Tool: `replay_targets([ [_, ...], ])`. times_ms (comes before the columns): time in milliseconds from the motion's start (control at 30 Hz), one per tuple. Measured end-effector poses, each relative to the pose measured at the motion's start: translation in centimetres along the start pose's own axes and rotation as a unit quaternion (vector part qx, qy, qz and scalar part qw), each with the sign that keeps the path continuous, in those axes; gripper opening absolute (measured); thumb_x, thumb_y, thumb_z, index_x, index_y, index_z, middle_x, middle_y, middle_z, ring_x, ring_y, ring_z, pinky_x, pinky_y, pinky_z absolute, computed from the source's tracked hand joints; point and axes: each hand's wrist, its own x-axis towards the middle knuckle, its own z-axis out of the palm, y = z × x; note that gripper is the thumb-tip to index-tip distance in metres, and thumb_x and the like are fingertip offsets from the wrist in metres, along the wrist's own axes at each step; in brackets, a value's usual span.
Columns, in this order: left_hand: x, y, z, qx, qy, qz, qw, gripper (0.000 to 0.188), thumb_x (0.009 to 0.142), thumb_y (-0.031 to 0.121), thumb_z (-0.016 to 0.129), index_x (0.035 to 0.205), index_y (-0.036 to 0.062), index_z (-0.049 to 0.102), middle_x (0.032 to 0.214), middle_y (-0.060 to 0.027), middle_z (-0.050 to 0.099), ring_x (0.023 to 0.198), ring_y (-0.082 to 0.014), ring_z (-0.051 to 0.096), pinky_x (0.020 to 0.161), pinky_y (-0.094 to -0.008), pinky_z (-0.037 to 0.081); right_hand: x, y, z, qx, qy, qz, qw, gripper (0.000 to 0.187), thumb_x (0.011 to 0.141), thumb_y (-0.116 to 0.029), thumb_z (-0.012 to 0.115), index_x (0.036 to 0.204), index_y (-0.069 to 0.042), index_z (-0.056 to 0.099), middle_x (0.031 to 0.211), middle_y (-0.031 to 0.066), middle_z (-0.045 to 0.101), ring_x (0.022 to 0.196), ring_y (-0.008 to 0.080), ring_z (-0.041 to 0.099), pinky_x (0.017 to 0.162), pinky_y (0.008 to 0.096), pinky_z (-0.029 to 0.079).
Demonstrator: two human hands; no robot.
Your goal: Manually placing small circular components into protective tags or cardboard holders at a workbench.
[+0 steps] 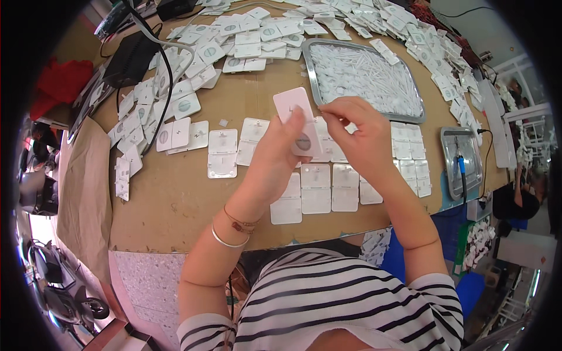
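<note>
My left hand (272, 153) is wrapped around a white rectangular plastic panel (288, 98), thumb on its face, held tilted above the table. A round grey disc (302, 142) shows on the panel's lower half. Just right of it, my right hand (366, 134) has thumb and forefinger pinched near the large tray's lower left corner. Whatever is in that pinch is too small to make out. Under both hands, similar white panels (316, 188) lie in rows on the brown tabletop (164, 213). The large metal tray (312, 76) holds a heap of small white stick-like parts (363, 76).
Loose piles of white panels (246, 42) spread across the far side and far right. A small metal tray (449, 169) at right holds a blue-gripped corded tool (461, 165). At left are a black box (130, 58), a black cable (170, 88) and brown paper (88, 193).
</note>
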Motion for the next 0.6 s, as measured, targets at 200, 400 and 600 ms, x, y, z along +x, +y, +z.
replay_targets([
  [200, -0.2, -0.4, -0.5, 0.012, -0.048, -0.02, 0.999, 0.039, 0.09, 0.023, 0.039, 0.117, -0.0042, 0.046, 0.105, -0.01, 0.055, 0.089, -0.0183, 0.057, 0.08, -0.0338, 0.048, -0.5, -1.7, -0.9, 0.324, 0.012, 0.226, 0.919, 0.012, 0.084, -0.002, 0.061, 0.096, -0.001, 0.063, 0.099, 0.007, 0.063, 0.079, 0.0094, 0.061, 0.066, 0.022, 0.049],
  [400, -0.6, -0.4, 0.2, 0.083, -0.046, -0.047, 0.994, 0.045, 0.09, 0.024, 0.029, 0.116, -0.0084, 0.047, 0.095, -0.0182, 0.06, 0.083, -0.0252, 0.062, 0.077, -0.0365, 0.051, -1.0, -0.9, -0.1, 0.273, 0.025, 0.175, 0.946, 0.008, 0.083, -0.004, 0.063, 0.09, -0.001, 0.063, 0.118, 0.0125, 0.055, 0.077, 0.0085, 0.056, 0.071, 0.0226, 0.047],
  [600, -0.5, -0.7, -0.4, 0.127, -0.078, -0.061, 0.987, 0.043, 0.09, 0.02, 0.027, 0.115, -0.0091, 0.046, 0.096, -0.0183, 0.06, 0.087, -0.0268, 0.06, 0.081, -0.0428, 0.05, -1.0, -1.6, 0.7, 0.338, 0.016, 0.235, 0.911, 0.01, 0.081, -0.01, 0.066, 0.086, -0.001, 0.063, 0.122, 0.0104, 0.049, 0.069, 0.0079, 0.054, 0.055, 0.0212, 0.045],
])
